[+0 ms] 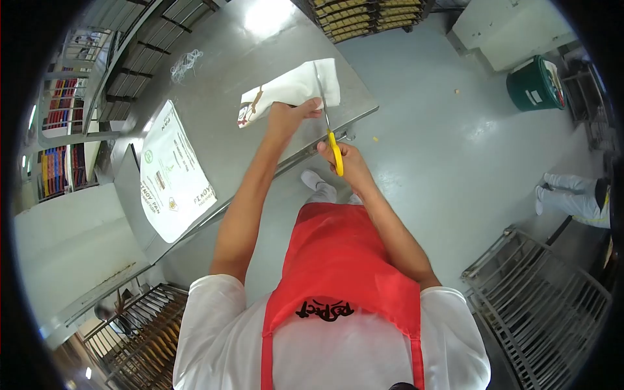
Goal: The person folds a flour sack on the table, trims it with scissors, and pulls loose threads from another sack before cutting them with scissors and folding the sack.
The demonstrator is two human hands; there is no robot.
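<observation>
Yellow-handled scissors [335, 153] are in my right hand [351, 166], which is closed round the handles. Their blades reach up across a folded white printed bag [286, 89] near its right end. My left hand [294, 118] presses on the bag's lower edge, just left of the blades, with the thumb toward them; whether it pinches the material is partly hidden. The bag lies near the right corner of the steel table [240, 149]. Further left on the table lies a flat stack of white printed bags [170, 175].
A tangle of white string [186, 66] lies at the table's back left. Metal racks [536, 305] stand at the lower right, lower left and top. A green bin [534, 84] is at the upper right. Another person's legs [569, 194] show at the far right.
</observation>
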